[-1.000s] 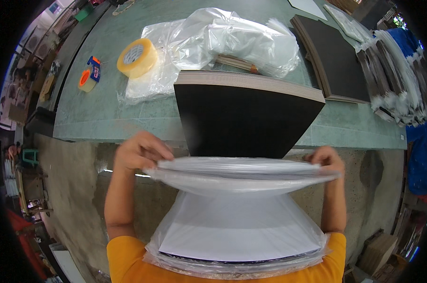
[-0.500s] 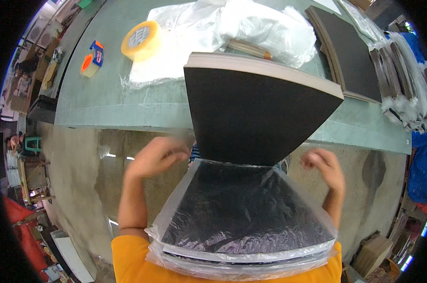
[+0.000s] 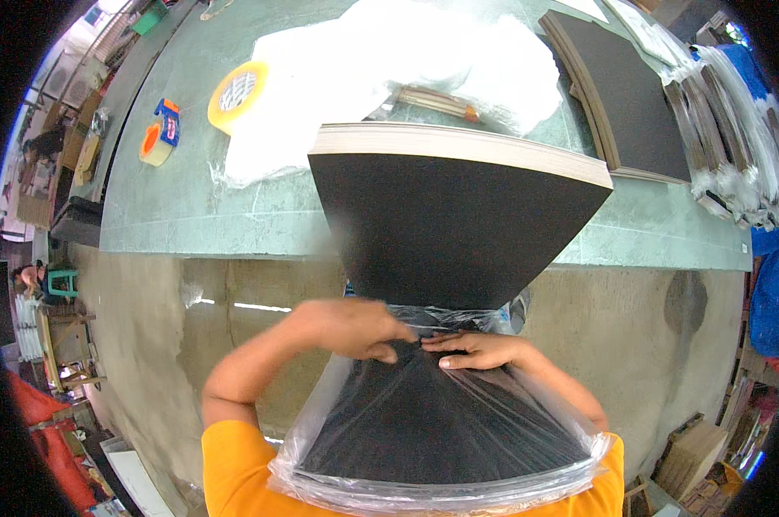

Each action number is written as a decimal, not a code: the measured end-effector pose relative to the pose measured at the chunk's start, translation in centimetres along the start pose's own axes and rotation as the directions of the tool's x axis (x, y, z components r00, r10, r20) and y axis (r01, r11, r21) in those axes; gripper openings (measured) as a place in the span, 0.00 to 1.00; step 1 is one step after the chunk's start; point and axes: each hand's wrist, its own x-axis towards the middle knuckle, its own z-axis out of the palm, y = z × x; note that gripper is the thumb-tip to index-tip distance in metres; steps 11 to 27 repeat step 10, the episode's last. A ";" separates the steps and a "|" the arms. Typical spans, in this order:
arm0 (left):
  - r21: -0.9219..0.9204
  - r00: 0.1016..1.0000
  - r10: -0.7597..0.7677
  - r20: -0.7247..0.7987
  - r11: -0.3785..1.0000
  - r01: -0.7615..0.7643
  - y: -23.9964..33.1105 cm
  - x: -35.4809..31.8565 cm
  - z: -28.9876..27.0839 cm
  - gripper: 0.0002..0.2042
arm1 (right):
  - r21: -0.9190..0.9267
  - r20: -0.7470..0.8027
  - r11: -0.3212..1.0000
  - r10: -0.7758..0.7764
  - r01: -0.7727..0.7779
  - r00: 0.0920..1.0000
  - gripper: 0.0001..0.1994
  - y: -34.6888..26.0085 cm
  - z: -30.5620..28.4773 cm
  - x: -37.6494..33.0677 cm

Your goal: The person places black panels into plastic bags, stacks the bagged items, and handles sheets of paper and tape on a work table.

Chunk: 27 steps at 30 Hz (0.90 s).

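A thick stack of black sheets (image 3: 458, 224) stands tilted from the green table toward me. Its lower half sits in a clear plastic bag (image 3: 441, 431). My left hand (image 3: 355, 327) and my right hand (image 3: 480, 349) meet at the middle of the stack. Both pinch the gathered mouth of the bag there. The bag's film is drawn tight in folds from my fingers down to its corners.
On the green table (image 3: 191, 215) lie a yellow tape roll (image 3: 234, 95), an orange tape dispenser (image 3: 158, 138), crumpled clear plastic (image 3: 389, 60), another stack of black sheets (image 3: 630, 103) and bagged stacks (image 3: 734, 129) at the right. A concrete floor (image 3: 682, 336) shows below the table edge.
My hands were apart at the bag's sides, holding its mouth wide. They have come together at the middle, bunching the film over the black stack.
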 end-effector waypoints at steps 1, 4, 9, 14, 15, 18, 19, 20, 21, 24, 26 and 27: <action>0.066 0.979 0.141 -0.147 0.989 -0.133 2.5 -0.4 -3.6 0.15 | -0.007 -0.015 1.000 0.023 -0.023 1.000 0.29 -0.6 -0.1 -0.1; 0.245 0.588 0.318 -0.743 0.948 -0.203 6.6 0.5 -13.3 0.09 | 0.008 -0.050 1.000 0.014 -0.014 0.999 0.29 0.0 0.1 -0.2; 0.703 0.545 0.471 -0.694 0.607 0.371 -3.3 6.2 -24.0 0.17 | -0.020 -0.075 1.000 -0.008 0.006 0.997 0.28 0.1 0.6 -0.4; 0.662 0.636 0.282 -0.718 0.561 0.498 -3.6 7.6 -24.3 0.23 | -0.023 -0.101 1.000 -0.015 0.013 0.995 0.28 0.2 0.1 -0.6; 0.662 0.636 0.282 -0.718 0.561 0.498 -3.6 7.6 -24.3 0.23 | -0.023 -0.101 1.000 -0.015 0.013 0.995 0.28 0.2 0.1 -0.6; 0.662 0.636 0.282 -0.718 0.561 0.498 -3.6 7.6 -24.3 0.23 | -0.023 -0.101 1.000 -0.015 0.013 0.995 0.28 0.2 0.1 -0.6; 0.662 0.636 0.282 -0.718 0.561 0.498 -3.6 7.6 -24.3 0.23 | -0.023 -0.101 1.000 -0.015 0.013 0.995 0.28 0.2 0.1 -0.6; 0.662 0.636 0.282 -0.718 0.561 0.498 -3.6 7.6 -24.3 0.23 | -0.023 -0.101 1.000 -0.015 0.013 0.995 0.28 0.2 0.1 -0.6; 0.662 0.636 0.282 -0.718 0.561 0.498 -3.6 7.6 -24.3 0.23 | -0.023 -0.101 1.000 -0.015 0.013 0.995 0.28 0.2 0.1 -0.6; 0.662 0.636 0.282 -0.718 0.561 0.498 -3.6 7.6 -24.3 0.23 | -0.023 -0.101 1.000 -0.015 0.013 0.995 0.28 0.2 0.1 -0.6; 0.662 0.636 0.282 -0.718 0.561 0.498 -3.6 7.6 -24.3 0.23 | -0.023 -0.101 1.000 -0.015 0.013 0.995 0.28 0.2 0.1 -0.6; 0.662 0.636 0.282 -0.718 0.561 0.498 -3.6 7.6 -24.3 0.23 | -0.023 -0.101 1.000 -0.015 0.013 0.995 0.28 0.2 0.1 -0.6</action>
